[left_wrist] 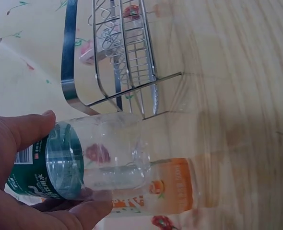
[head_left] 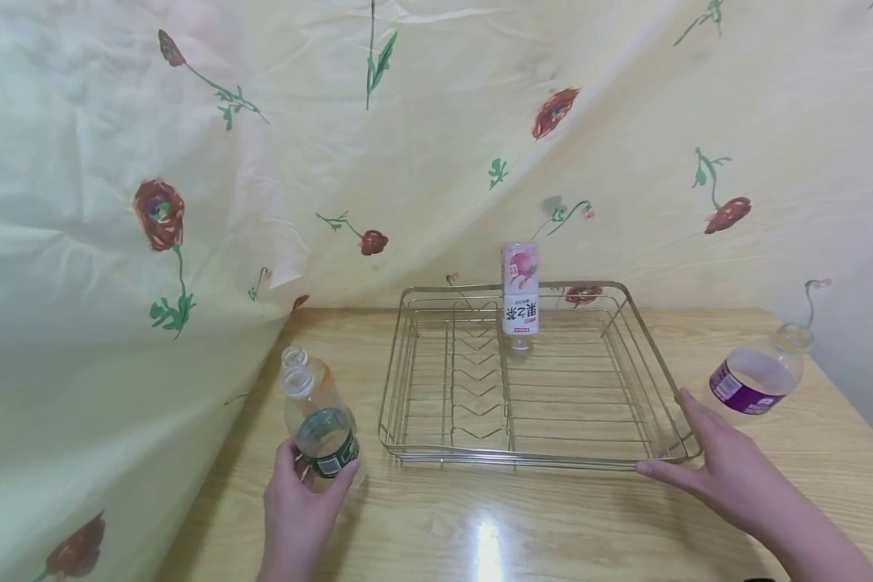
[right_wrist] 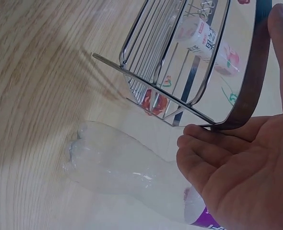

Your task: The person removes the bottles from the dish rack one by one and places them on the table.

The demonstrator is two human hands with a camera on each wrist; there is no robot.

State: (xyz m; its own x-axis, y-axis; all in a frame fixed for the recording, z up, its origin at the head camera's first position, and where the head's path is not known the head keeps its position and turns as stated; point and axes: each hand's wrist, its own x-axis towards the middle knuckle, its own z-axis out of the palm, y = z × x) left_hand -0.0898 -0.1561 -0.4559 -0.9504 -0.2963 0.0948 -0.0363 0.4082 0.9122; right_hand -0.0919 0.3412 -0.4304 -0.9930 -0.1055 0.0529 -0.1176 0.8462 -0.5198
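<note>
Bottle [head_left: 324,424], green-labelled, is gripped by left hand [head_left: 301,501], while right hand [head_left: 727,469] grasps wire rack [right_wrist: 257,72] at 1 corner.

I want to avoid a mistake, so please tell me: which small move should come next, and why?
Probably the left hand should move the green-labelled bottle toward the rack: it grips that bottle beside the rack, the right hand holds the rack's near right corner, and the pink-labelled bottle sits inside mouth-down.

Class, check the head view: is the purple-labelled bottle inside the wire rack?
No, the purple-labelled bottle is on the table, outside the wire rack and to its right.
</note>
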